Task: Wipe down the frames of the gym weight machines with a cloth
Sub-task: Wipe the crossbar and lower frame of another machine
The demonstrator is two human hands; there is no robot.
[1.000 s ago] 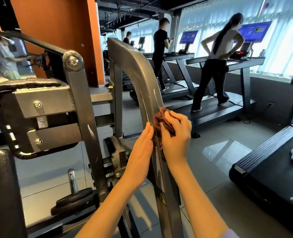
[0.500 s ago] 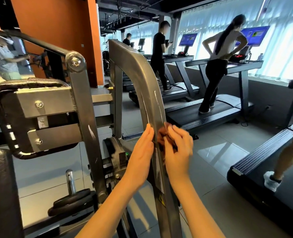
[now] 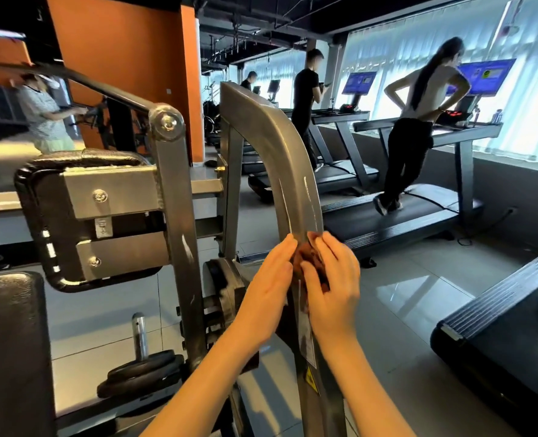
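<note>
Single head-worn wide-angle view, forward and down, close over the grey machine frame (image 3: 293,171), treadmills (image 3: 419,216) beyond.

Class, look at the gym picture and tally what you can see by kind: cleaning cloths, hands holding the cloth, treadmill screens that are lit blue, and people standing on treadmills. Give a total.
Cloth: 1
Hands at the cloth: 2, left hand and right hand
Lit blue screens: 2
People on treadmills: 3
Total: 8
</note>
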